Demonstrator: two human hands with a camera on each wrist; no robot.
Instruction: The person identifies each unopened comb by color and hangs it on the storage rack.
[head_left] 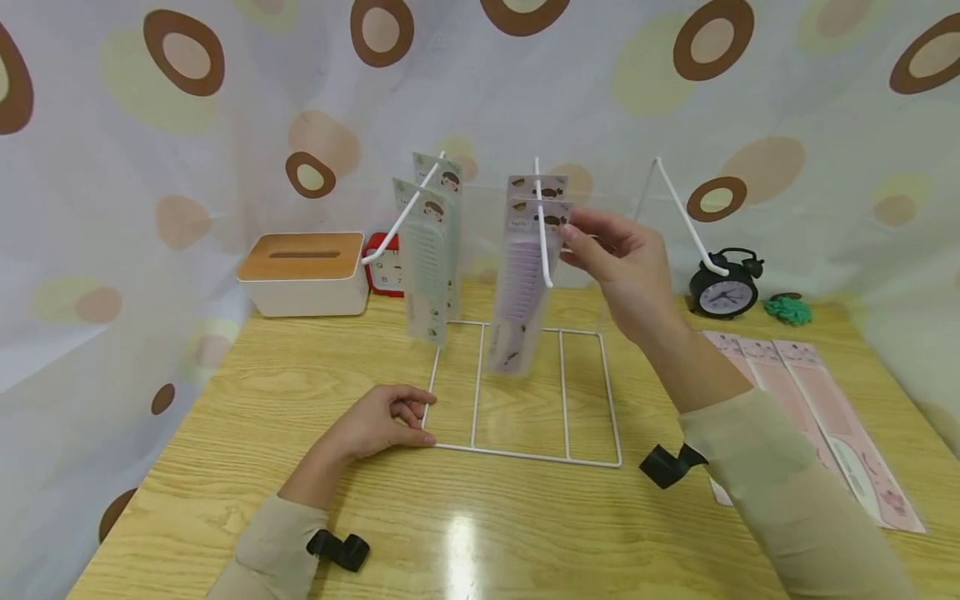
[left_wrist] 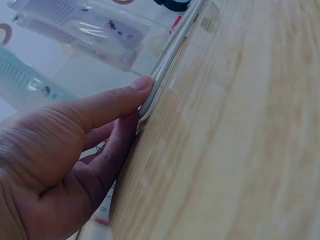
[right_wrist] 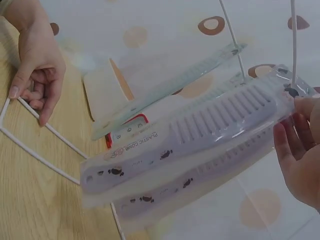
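In the head view a white wire rack stands on the wooden table, with three prongs above its base. My right hand pinches the upper right edge of a packaged purple comb, which hangs on the middle prong. Behind it on that prong is a second purple comb pack. Two packaged green combs hang from the left prong; the right prong is bare. With thumb and fingers, my left hand grips the base's near left corner.
Three pink packs lie side by side at the right. Along the back stand a white tissue box with a wooden lid, a red clock and a black alarm clock. Near that lies a green crinkled bundle. A patterned curtain hangs behind.
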